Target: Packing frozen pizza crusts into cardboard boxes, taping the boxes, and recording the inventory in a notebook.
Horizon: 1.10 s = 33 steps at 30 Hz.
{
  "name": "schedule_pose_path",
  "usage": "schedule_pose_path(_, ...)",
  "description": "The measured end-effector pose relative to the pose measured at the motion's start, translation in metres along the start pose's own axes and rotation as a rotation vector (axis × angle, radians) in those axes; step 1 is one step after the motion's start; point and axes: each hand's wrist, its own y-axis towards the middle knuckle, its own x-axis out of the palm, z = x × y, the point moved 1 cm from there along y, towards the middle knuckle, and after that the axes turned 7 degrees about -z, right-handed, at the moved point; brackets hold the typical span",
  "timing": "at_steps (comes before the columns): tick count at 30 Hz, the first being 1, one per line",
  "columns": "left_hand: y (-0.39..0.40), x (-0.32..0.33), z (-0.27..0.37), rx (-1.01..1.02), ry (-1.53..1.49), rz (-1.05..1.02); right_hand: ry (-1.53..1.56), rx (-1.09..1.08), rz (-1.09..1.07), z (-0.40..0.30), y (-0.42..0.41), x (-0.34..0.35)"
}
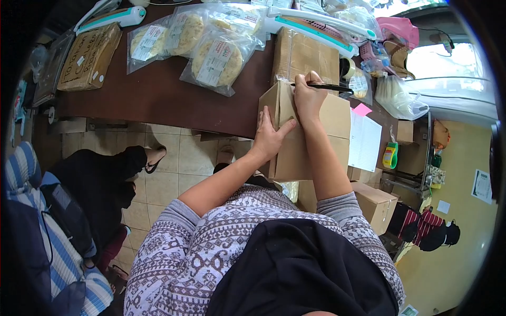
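A cardboard box (332, 122) stands at the table's near edge in front of me. My right hand (311, 94) grips a black marker pen (334, 87) over the far part of the box top, its tip close to the cardboard. My left hand (270, 132) lies spread on the left side of the same box, thumb on the top. Directly behind is a second, taped cardboard box (306, 57). Labelled clear packs of round flatbread (217, 61) lie on the table to the left of the boxes.
The dark brown table (158, 94) bears a box with handwriting (90, 57), two white-and-teal sealers (112, 20), a tape roll (348, 68) and a printed sheet (363, 138). More cardboard boxes (373, 205) stand lower right. One person (95, 193) sits at left; another (429, 229) is far right.
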Motion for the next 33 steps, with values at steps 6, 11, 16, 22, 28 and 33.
schedule_pose_path(6, 0.001, 0.001, -0.001, 0.002, -0.012, 0.004, 0.017, 0.008, 0.011, 0.000, -0.001, 0.000)
schedule_pose_path(11, 0.000, 0.001, 0.000, -0.016, -0.004, -0.001, 0.061, -0.005, 0.053, -0.003, -0.002, -0.001)
schedule_pose_path(16, 0.001, -0.001, 0.000, -0.009, -0.005, 0.004, 0.020, 0.011, 0.042, -0.006, -0.004, -0.001)
schedule_pose_path(22, 0.002, 0.000, -0.002, 0.001, 0.019, 0.001, 0.027, -0.021, 0.121, -0.002, -0.002, 0.000)
schedule_pose_path(28, 0.001, 0.003, -0.001, 0.005, 0.007, 0.008, -0.091, -0.051, 0.050, 0.009, 0.004, -0.010)
schedule_pose_path(33, 0.001, 0.000, -0.001, 0.007, 0.004, 0.024, 0.100, 0.025, 0.031, -0.009, -0.001, -0.011)
